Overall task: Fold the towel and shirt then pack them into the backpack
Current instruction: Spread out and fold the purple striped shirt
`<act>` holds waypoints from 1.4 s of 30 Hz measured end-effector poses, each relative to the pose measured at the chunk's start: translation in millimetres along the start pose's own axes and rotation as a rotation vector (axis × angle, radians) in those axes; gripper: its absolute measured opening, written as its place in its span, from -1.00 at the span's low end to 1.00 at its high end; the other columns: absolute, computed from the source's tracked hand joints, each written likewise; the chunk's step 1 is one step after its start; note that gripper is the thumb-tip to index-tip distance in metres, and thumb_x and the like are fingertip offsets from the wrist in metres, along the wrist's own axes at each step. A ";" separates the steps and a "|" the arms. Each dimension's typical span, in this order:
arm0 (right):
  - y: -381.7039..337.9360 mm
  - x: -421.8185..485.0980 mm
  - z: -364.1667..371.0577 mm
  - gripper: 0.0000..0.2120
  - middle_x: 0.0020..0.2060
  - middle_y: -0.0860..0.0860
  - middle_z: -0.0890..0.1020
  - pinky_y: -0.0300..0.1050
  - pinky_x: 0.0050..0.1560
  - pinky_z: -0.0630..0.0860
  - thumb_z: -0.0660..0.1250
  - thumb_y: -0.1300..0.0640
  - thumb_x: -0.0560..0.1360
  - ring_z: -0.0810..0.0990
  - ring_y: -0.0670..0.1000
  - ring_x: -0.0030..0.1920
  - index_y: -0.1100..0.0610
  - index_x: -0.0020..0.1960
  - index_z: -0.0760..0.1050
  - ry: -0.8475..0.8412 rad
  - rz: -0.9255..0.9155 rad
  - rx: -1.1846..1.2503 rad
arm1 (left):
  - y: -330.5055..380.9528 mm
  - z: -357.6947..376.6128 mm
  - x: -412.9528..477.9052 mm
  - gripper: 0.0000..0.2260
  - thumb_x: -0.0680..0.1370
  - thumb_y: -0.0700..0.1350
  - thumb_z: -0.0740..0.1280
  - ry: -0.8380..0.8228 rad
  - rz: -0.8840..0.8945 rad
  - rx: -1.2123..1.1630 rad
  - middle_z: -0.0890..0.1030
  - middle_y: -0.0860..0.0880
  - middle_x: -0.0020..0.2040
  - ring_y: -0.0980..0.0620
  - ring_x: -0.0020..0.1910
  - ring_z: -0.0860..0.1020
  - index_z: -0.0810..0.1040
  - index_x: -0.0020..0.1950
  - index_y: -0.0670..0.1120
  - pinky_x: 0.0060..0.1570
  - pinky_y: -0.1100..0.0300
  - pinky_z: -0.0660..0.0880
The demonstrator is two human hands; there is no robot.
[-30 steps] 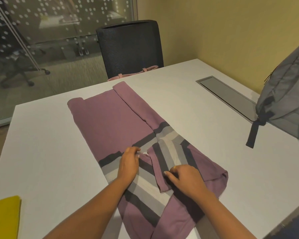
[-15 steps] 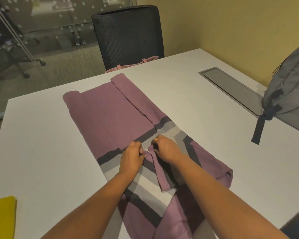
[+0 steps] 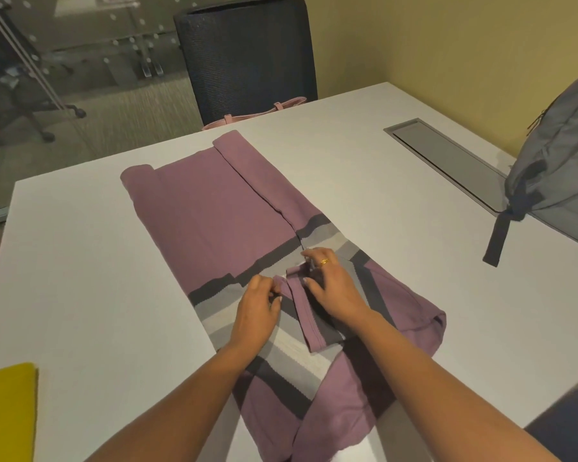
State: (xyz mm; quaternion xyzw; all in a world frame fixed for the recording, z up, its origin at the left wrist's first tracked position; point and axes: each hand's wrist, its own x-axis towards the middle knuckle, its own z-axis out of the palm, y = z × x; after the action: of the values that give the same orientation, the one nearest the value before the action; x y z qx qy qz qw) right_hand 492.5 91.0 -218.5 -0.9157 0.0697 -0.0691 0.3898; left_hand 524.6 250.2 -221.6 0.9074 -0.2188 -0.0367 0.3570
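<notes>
Sliding up the folded-in sleeve (image 3: 307, 320) of a purple striped shirt (image 3: 214, 211), the person's right hand (image 3: 331, 281) now sits at the sleeve's upper end. A second ago it lay flat lower down, near the cuff. It meets the left hand (image 3: 257, 305), which has barely moved.

The shift suggests the sleeve is being squared against the shirt's body before the next fold. Both long sides are already turned in, but the lengthwise fold and the packing are not yet done.

The left hand's fingers curl and pinch the cloth just beside the sleeve. The right hand's fingers bend over the sleeve's top with the thumb tucked at its edge, apparently gripping it. Both forearms reach forward over the shirt's near end.

The shirt lies lengthwise on the white table (image 3: 381, 155). The grey backpack (image 3: 561, 168) stands well apart at the right, and a yellow cloth (image 3: 7, 411), probably the towel, lies at the near left corner.
</notes>
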 end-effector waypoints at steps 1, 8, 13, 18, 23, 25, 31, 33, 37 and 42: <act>-0.1 -4.3 -5.0 -0.63 0.26 0.01 0.37 -0.18 0.12 0.46 0.31 0.20 0.51 0.48 -0.06 0.07 0.08 0.31 0.37 0.043 0.005 -0.003 | -1.1 -0.3 -7.2 -0.95 0.53 -0.26 0.30 0.019 0.026 0.003 0.46 -0.02 -0.01 0.12 -0.09 0.42 0.51 -0.03 -0.17 -0.04 0.30 0.41; 29.9 -43.2 -21.7 -0.36 0.48 -0.02 0.17 0.20 0.41 0.04 -0.10 -0.36 0.45 0.08 0.05 0.49 -0.07 0.41 0.28 -0.120 0.080 -0.453 | -14.8 3.9 -50.0 -0.53 0.60 0.03 0.17 0.103 -0.222 0.221 0.11 -0.07 0.53 -0.08 0.53 0.03 0.21 0.48 -0.07 0.46 0.04 -0.14; 33.3 -49.6 -10.4 -0.37 0.53 -0.02 -0.13 0.25 0.41 -0.29 -0.27 -0.35 0.50 -0.23 0.06 0.51 -0.14 0.51 -0.08 -0.264 0.152 -0.545 | -19.1 9.8 -60.9 -0.38 0.59 0.18 -0.01 -0.015 -0.294 0.377 -0.12 -0.08 0.56 -0.07 0.53 -0.13 -0.12 0.54 -0.08 0.43 0.07 -0.26; 20.5 -57.5 0.3 -0.48 0.52 0.00 -0.22 0.26 0.38 -0.35 -0.15 -0.19 0.60 -0.31 0.08 0.49 -0.12 0.51 -0.17 -0.290 0.218 -0.530 | -32.7 2.8 -64.8 -0.37 0.58 0.20 0.00 -0.039 -0.240 0.410 -0.09 -0.06 0.56 -0.05 0.54 -0.12 -0.10 0.54 -0.05 0.45 0.08 -0.24; 0.3 -69.0 20.3 -0.47 0.51 0.03 -0.25 0.29 0.37 -0.35 -0.18 -0.17 0.60 -0.34 0.12 0.48 -0.08 0.52 -0.21 -0.294 0.251 -0.528 | -53.4 -16.6 -71.7 -0.30 0.49 0.33 -0.14 -0.092 -0.220 0.441 -0.07 -0.03 0.56 -0.03 0.54 -0.11 -0.07 0.54 -0.01 0.46 0.07 -0.23; -9.5 -74.5 29.6 -0.47 0.51 0.04 -0.25 0.30 0.36 -0.35 -0.18 -0.17 0.60 -0.34 0.14 0.48 -0.07 0.52 -0.21 -0.285 0.257 -0.522 | -62.9 -25.8 -77.0 -0.28 0.44 0.31 -0.17 -0.105 -0.212 0.473 -0.06 -0.03 0.56 -0.03 0.54 -0.10 -0.07 0.54 0.01 0.46 0.06 -0.22; -41.6 -101.7 62.1 -0.45 0.51 0.07 -0.25 0.32 0.36 -0.35 -0.15 -0.18 0.60 -0.33 0.16 0.48 -0.05 0.52 -0.19 -0.261 0.266 -0.459 | -84.0 -56.5 -105.6 -0.33 0.47 0.25 -0.19 -0.136 -0.217 0.550 -0.03 -0.04 0.56 -0.08 0.54 -0.07 -0.04 0.54 0.02 0.47 0.01 -0.15; -49.6 -110.4 69.0 -0.44 0.51 0.07 -0.25 0.32 0.36 -0.35 -0.14 -0.20 0.60 -0.34 0.16 0.48 -0.05 0.52 -0.19 -0.257 0.271 -0.449 | -86.1 -61.1 -113.6 -0.37 0.50 0.24 -0.19 -0.137 -0.249 0.579 -0.05 -0.05 0.56 -0.09 0.54 -0.07 -0.06 0.54 0.02 0.47 -0.02 -0.13; -56.2 -123.4 70.6 -0.38 0.52 0.06 -0.19 0.30 0.38 -0.31 -0.16 -0.30 0.54 -0.30 0.15 0.49 -0.06 0.53 -0.11 -0.258 0.235 -0.443 | -74.3 -58.1 -129.2 -0.46 0.62 0.16 -0.10 -0.124 -0.333 0.601 -0.05 -0.08 0.56 -0.10 0.54 -0.08 -0.07 0.54 -0.02 0.47 -0.06 -0.15; -56.7 -134.6 59.9 -0.12 0.48 -0.03 0.15 0.30 0.41 -0.11 -0.25 -0.51 0.31 0.00 0.02 0.50 -0.04 0.43 0.24 -0.171 0.038 -0.372 | -49.1 -43.9 -156.7 -0.12 0.36 0.40 -0.48 -0.139 -0.231 0.495 -0.03 -0.05 0.56 -0.03 0.54 -0.09 -0.03 0.54 -0.02 0.46 0.03 -0.21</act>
State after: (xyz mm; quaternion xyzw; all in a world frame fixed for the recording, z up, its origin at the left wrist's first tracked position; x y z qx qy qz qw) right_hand 375.5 196.5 -228.2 -0.9729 0.0653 0.0305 0.2197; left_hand 411.3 376.1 -235.6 0.9812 -0.1402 -0.0847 0.1020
